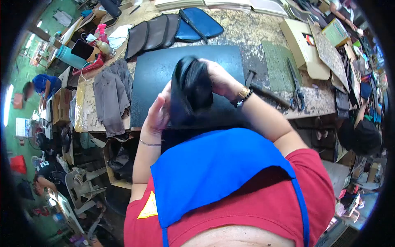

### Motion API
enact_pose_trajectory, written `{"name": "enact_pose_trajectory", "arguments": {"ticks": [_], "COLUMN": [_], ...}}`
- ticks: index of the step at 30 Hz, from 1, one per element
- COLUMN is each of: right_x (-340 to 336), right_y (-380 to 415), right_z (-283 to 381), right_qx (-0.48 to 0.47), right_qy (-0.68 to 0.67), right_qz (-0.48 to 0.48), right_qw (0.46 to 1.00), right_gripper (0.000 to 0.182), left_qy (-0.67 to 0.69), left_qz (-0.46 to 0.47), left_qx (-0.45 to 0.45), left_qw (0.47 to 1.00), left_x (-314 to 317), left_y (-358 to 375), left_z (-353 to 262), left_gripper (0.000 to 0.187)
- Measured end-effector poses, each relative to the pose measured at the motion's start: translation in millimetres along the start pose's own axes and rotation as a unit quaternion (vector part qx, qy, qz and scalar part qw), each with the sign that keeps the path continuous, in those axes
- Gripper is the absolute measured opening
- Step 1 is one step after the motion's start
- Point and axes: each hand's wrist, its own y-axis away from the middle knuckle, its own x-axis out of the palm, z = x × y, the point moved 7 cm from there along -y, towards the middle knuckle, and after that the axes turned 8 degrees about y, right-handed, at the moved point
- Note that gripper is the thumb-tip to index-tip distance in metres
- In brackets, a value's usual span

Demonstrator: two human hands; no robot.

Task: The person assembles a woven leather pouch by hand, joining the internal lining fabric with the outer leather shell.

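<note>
A black, glossy, folded piece [191, 88], perhaps a leather-like pouch, stands raised over the dark work mat [148, 72], partly smeared by motion; I cannot tell its exact kind. My right hand [220, 78] grips its upper right side, fingers curled over the edge. At its left side is my left hand [159, 110], thumb up, with the fingers hidden behind the black material. Right of the mat lie a hammer [267, 94] and large scissors [296, 88].
Brown zippered pouches [154, 33] and blue ones [199, 24] lie along the back. A grey cloth [111, 96] drapes over the front edge at left. An open cardboard box [302, 51] stands right. Other people [47, 84] are farther off.
</note>
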Motion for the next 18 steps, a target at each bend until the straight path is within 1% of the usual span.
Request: {"name": "enact_pose_trajectory", "arguments": {"ticks": [1,2,4,5,6,7,8,9,10,12,13,14,15,16,17,18], "right_x": [-11.7,-25.6,-32.2,-31.5,-32.9,-36.7,-40.7,-41.1,-42.5,-73.8,-67.9,-56.4,-21.6,8.6,30.9,46.9], "right_y": [-1.5,-3.0,2.5,7.1,10.7,10.8,13.2,16.9,19.7,27.2,29.5,33.7,39.9,48.7,48.2,49.4], "right_z": [3.2,2.1,-2.2,-8.6,-15.1,-23.7,-24.7,-20.3,-16.4,1.7,30.5,57.8,80.7,91.7,88.6,82.3], "right_qx": [-0.017,-0.036,-0.041,-0.033,-0.025,-0.027,-0.026,-0.025,-0.024,-0.097,-0.162,-0.223,-0.250,-0.270,-0.301,-0.282], "right_qy": [-0.061,-0.124,-0.124,-0.135,-0.147,-0.110,-0.118,-0.126,-0.135,-0.038,0.094,0.223,0.370,0.504,0.539,0.553], "right_qz": [-0.040,-0.083,-0.112,-0.122,-0.132,-0.116,-0.102,-0.085,-0.068,-0.190,-0.151,-0.108,-0.005,0.096,0.154,0.181], "right_qw": [0.997,0.988,0.985,0.983,0.980,0.987,0.987,0.988,0.988,0.976,0.971,0.943,0.895,0.815,0.771,0.763], "right_gripper": [0.027,0.026,0.027,0.028,0.028,0.036,0.041,0.047,0.053,0.075,0.074,0.074,0.074,0.076,0.075,0.079], "left_qy": [0.038,0.043,0.055,0.051,0.053,0.056,0.058,0.067,0.054,-0.039,-0.080,-0.121,-0.162,-0.180,-0.199,-0.218], "left_qz": [0.007,0.009,0.015,-0.039,-0.066,-0.095,-0.124,-0.120,-0.124,-0.111,-0.102,-0.094,-0.085,-0.075,-0.063,-0.049], "left_qx": [-0.031,-0.009,0.022,0.055,0.059,0.063,0.071,0.072,0.072,0.071,0.036,-0.001,-0.040,-0.045,-0.049,-0.052], "left_qw": [0.999,0.999,0.998,0.996,0.995,0.992,0.988,0.988,0.988,0.991,0.991,0.988,0.982,0.980,0.977,0.973], "left_x": [-19.2,-22.9,-20.1,-23.9,-27.9,-33.7,-40.4,-43.0,-45.4,-43.6,-42.2,-41.0,-40.3,-36.8,-30.1,-22.5], "left_y": [-1.3,-2.5,-2.9,-5.6,-7.6,-10.4,-12.9,-14.4,-14.7,-15.8,-17.6,-19.0,-19.8,-22.9,-28.8,-34.9], "left_z": [4.7,5.1,6.3,8.5,8.8,7.2,3.6,-3.5,-11.4,-34.3,-41.2,-46.7,-48.5,-49.6,-48.0,-45.9], "left_gripper": [0.104,0.101,0.096,0.077,0.070,0.063,0.056,0.046,0.044,0.040,0.039,0.038,0.037,0.037,0.036,0.036]}}
